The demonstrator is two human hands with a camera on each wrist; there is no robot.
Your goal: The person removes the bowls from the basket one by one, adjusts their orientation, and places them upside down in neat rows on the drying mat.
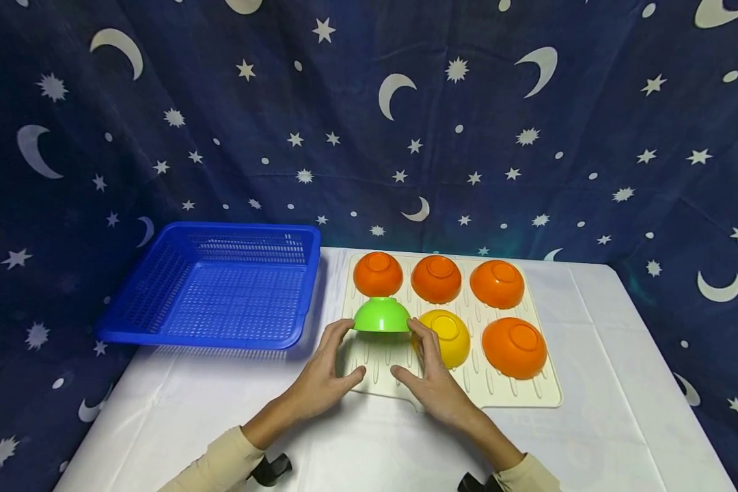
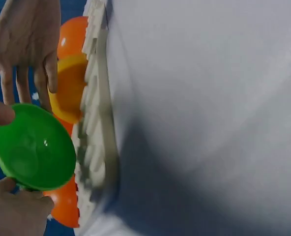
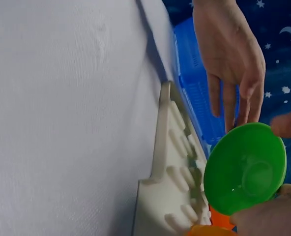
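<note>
A green bowl [image 1: 381, 316] is upside down between my two hands, seemingly held over the front left of a cream drying mat [image 1: 375, 379]. My left hand [image 1: 320, 381] touches the bowl's left side with extended fingers, while its thumb stands away from the bowl. At the opposite side my right hand [image 1: 439, 393] presses with straight fingers, thumb also apart. Both wrist views show the green bowl's inside [image 2: 35, 147]. Just right of it, a yellow bowl [image 1: 449, 336] lies upside down on the mat, partly behind my right fingers.
Several orange bowls [image 1: 436, 279] lie upside down on the mat, in the back row and at front right. A blue basket [image 1: 240, 342] stands to the left on the white tablecloth [image 1: 621, 383]. Dark starry cloth [image 1: 357, 157] hangs behind.
</note>
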